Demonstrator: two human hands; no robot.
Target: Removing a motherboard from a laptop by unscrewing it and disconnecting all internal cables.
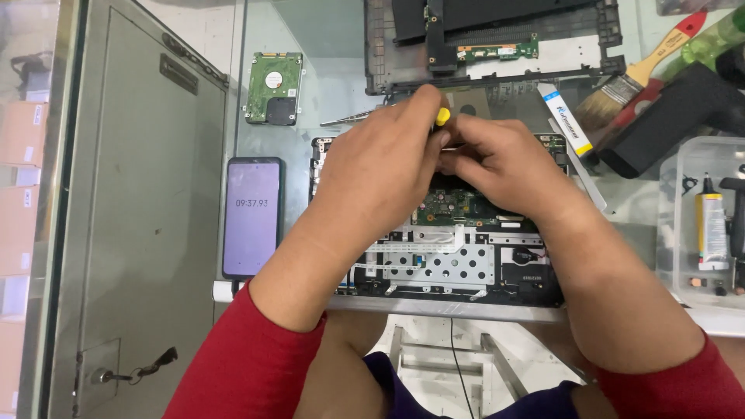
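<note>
Left hand (380, 167): we had it wrapped around a screwdriver (442, 116), only its yellow cap showing.
Right hand (504, 167): touching the left, fingers curled at the shaft; what they pinched we could not tell.
Laptop base (442, 268): open on the glass table (326, 93), under both hands.
Handling: we judged the circuit board (454, 208) fragile and the ribbon cables soft; grip the stiff outer frame.
Nearby: phone (252, 217) left, hard drive (273, 88) beyond.

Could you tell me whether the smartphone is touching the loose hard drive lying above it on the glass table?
Apart: the head view shows bare glass between the smartphone and the hard drive.
</note>
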